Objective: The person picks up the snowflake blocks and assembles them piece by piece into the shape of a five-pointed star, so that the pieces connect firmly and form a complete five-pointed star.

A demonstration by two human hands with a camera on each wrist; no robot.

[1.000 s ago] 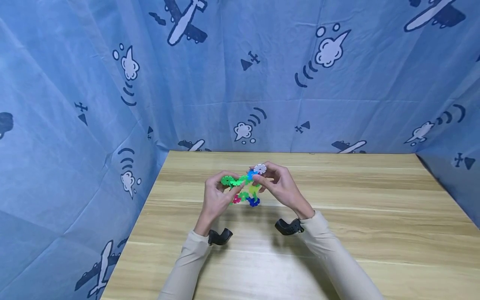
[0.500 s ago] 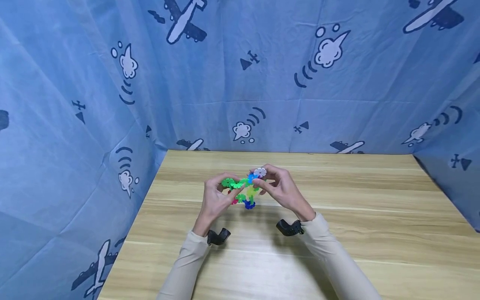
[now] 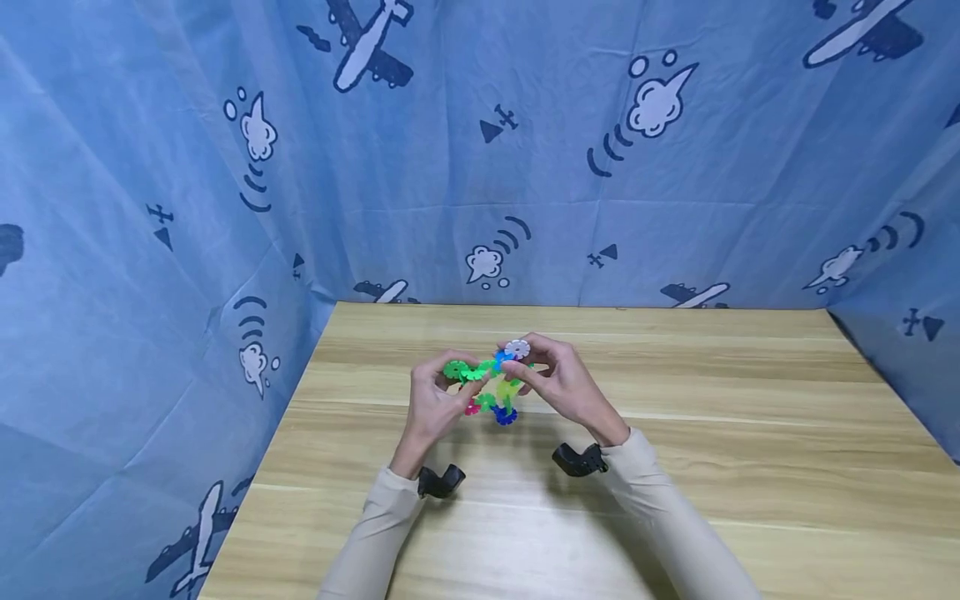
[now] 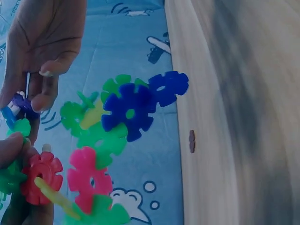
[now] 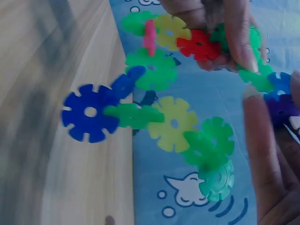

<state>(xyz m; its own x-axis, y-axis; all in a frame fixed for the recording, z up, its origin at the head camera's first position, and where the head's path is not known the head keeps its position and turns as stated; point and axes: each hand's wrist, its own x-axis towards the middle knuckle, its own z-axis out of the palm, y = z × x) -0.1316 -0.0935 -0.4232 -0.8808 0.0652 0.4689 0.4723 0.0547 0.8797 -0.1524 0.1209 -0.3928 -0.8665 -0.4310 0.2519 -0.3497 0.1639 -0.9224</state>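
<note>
Interlocking notched plastic discs are joined in a chain between the two hands, above the table. In the head view my left hand (image 3: 435, 402) pinches the green discs (image 3: 455, 370) at the chain's left end. My right hand (image 3: 566, 383) pinches a light blue disc (image 3: 502, 360) with a white disc (image 3: 517, 348) beside it. A purple disc (image 5: 280, 110) shows at the right fingers in the right wrist view. Below the hands hangs the rest of the chain, with dark blue discs (image 5: 86, 117), a yellow disc (image 5: 174, 124) and pink discs (image 4: 85, 176). Fingers partly hide the gripped joints.
A wood-grain table (image 3: 712, 417) lies beneath the hands. A blue curtain (image 3: 420, 167) printed with planes and clouds hangs behind it and at both sides. Black wrist devices, including the right one (image 3: 579, 460), sit below each hand.
Both hands keep their grips and sink slightly in the head view. The hanging dark blue end swings a little left, then back right. The white disc shifts slightly down and left.
</note>
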